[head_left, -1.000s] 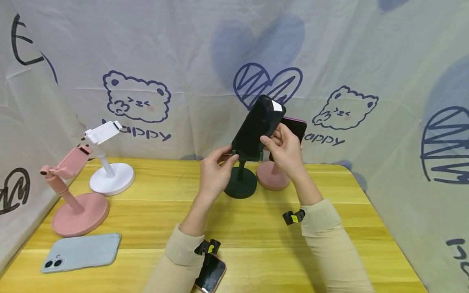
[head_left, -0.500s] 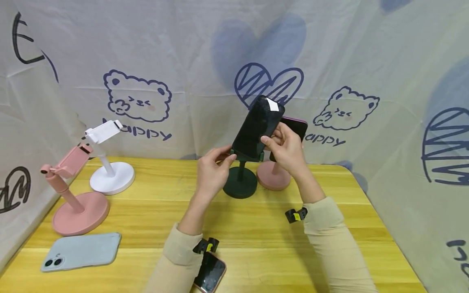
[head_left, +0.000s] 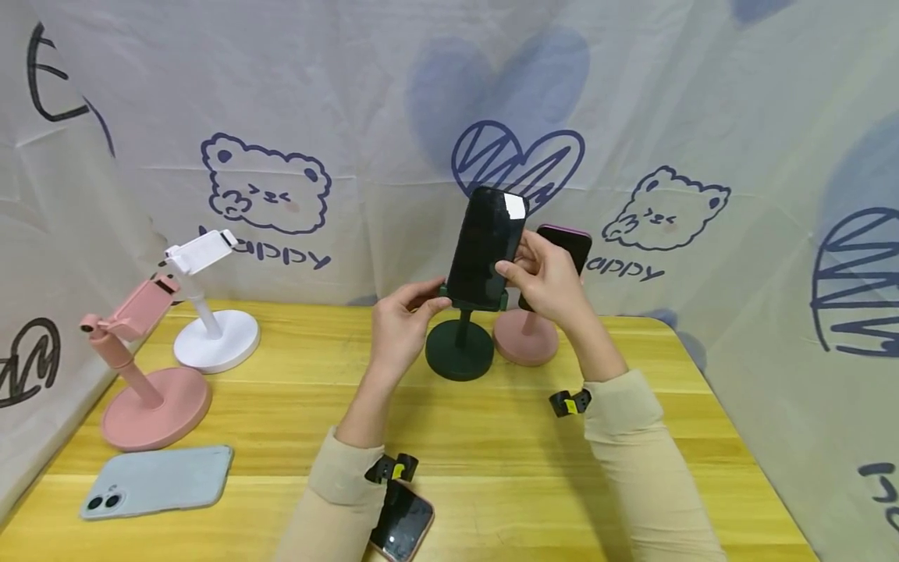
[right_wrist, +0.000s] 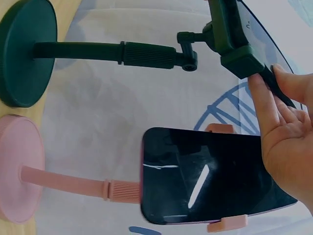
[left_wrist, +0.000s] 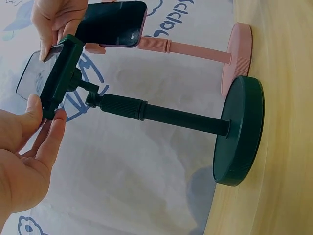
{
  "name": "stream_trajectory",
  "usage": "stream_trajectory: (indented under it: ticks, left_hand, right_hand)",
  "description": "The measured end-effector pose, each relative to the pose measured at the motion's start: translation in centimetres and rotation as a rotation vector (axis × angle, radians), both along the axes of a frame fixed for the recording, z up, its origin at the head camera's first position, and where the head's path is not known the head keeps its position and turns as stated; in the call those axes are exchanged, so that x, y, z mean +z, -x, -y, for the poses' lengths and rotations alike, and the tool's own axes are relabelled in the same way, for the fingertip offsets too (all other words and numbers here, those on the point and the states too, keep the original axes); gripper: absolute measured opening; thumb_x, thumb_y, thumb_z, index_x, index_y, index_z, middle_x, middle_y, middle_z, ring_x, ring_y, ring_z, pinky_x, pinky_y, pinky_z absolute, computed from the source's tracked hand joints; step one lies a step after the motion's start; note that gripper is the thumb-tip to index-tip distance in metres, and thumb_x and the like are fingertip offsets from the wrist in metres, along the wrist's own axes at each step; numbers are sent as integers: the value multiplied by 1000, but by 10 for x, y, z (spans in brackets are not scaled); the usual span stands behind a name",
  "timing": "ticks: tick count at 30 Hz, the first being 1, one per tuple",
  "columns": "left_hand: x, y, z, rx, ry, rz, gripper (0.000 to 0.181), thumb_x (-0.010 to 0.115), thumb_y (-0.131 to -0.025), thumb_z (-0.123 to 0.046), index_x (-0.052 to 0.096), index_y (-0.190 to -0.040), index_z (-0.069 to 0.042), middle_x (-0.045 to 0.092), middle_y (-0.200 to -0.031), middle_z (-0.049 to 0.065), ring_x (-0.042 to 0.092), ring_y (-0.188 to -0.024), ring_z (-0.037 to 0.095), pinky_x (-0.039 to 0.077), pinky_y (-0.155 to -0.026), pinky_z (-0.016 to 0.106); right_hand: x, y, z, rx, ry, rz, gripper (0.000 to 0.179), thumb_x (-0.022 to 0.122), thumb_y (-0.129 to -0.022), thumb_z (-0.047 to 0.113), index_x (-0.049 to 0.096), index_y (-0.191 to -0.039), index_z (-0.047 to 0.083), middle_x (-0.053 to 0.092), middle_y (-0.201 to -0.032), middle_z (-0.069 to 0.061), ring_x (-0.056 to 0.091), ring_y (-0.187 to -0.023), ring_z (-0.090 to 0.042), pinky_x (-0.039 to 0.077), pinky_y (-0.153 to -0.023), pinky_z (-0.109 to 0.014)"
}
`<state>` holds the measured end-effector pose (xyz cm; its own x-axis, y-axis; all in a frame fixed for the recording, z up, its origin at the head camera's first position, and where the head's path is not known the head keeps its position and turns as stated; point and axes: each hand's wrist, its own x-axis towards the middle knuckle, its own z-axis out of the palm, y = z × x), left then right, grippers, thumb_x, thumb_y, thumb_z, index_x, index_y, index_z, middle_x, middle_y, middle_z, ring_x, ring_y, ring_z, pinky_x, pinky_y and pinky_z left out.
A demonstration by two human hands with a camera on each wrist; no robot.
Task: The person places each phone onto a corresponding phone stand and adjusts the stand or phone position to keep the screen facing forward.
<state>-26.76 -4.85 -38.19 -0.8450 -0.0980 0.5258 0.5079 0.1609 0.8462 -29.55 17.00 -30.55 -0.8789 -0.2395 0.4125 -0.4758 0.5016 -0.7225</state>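
One black phone (head_left: 483, 248) in green holder (left_wrist: 60, 81), left hand (head_left: 402, 328) pinching holder, right hand (head_left: 551, 282) pinching phone

The left hand (left_wrist: 29, 159) pinches one end of the green stand's (left_wrist: 122, 106) holder between thumb and fingers. A phone (left_wrist: 30, 76) sits in the holder, the right hand (left_wrist: 57, 19) at its far edge. Beyond, a pink stand (left_wrist: 200, 52) bears a dark phone (left_wrist: 115, 24). Both round bases rest on the worktop (left_wrist: 288, 127); printed cloth (left_wrist: 122, 181) hangs behind.
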Motion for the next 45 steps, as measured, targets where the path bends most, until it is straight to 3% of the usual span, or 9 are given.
stream_trajectory:
  ticks: [4, 10, 18, 20, 24, 30, 36, 42, 45]
  left_hand:
    - [1, 1, -1, -18, -23, 20, 28, 80, -90, -10, 78, -118, -3, 77, -111, 13, 75, -95, 27, 59, -79, 20]
    - [2, 1, -3, -18, -36, 42, 28, 80, -91, -9, 78, -118, -2, 77, -109, 15, 74, -95, 28, 61, -79, 24]
    - [2, 0, -3, -35, -93, 43, 27, 79, -91, -5, 77, -117, 0, 75, -116, 17, 72, -102, 32, 59, -80, 18]
    - [2, 0, -3, -46, -102, 54, 26, 79, -91, -5, 76, -117, 0, 75, -117, 17, 72, -104, 32, 59, -81, 19]
    - [1, 1, -2, -58, -101, 67, 28, 79, -92, -5, 76, -119, 0, 74, -119, 16, 72, -106, 31, 60, -84, 22]
    - [0, 0, -1, -65, -73, 85, 31, 79, -92, -5, 76, -123, -3, 75, -116, 16, 73, -102, 31, 62, -89, 34]
    - [2, -1, 0, -72, -42, 167, 35, 77, -95, -12, 73, -129, -6, 74, -120, 12, 72, -105, 26, 61, -92, 38]
    - [5, -2, -2, -266, -175, 314, 43, 65, -104, -12, 58, -144, 2, 68, -124, 23, 72, -106, 30, 60, -95, 35]
    - [5, -3, -2, -301, -233, 348, 44, 63, -105, -9, 55, -147, 2, 67, -125, 26, 73, -104, 29, 60, -95, 34]
  right_hand:
    - [7, 0, 0, -2, -95, 37, 26, 71, -101, 15, 62, -123, 5, 72, -108, -13, 72, -94, -25, 62, -84, -41]
    - [13, 1, 0, 17, -150, 102, 53, 68, -103, 19, 52, -152, 9, 71, -125, -15, 69, -106, -29, 59, -92, -47]
    - [16, 9, 1, 8, -74, 172, 67, 70, -102, 23, 41, -158, 4, 57, -148, -19, 61, -129, -33, 54, -105, -49]
    - [18, 11, 2, -15, -19, 185, 69, 69, -102, 26, 38, -160, 5, 56, -150, -17, 63, -127, -32, 57, -100, -44]
    - [26, 13, 7, -79, 45, 113, 57, 61, -107, 28, 43, -159, 12, 63, -143, -13, 72, -108, -32, 63, -72, -35]
    - [38, 16, 16, -140, 5, 2, 46, 55, -109, 19, 50, -154, 10, 66, -135, -14, 73, -97, -31, 63, -65, -33]
    - [40, 14, 17, -144, -20, -11, 46, 59, -107, 13, 53, -153, 12, 66, -124, -13, 73, -92, -33, 53, -44, -29]
    - [41, 12, 15, -136, -12, -17, 46, 61, -106, 12, 55, -151, 12, 66, -120, -13, 73, -91, -32, 54, -47, -25]
    - [40, 11, 15, -121, -15, -35, 45, 62, -106, 11, 56, -150, 12, 67, -119, -14, 74, -90, -32, 53, -46, -25]
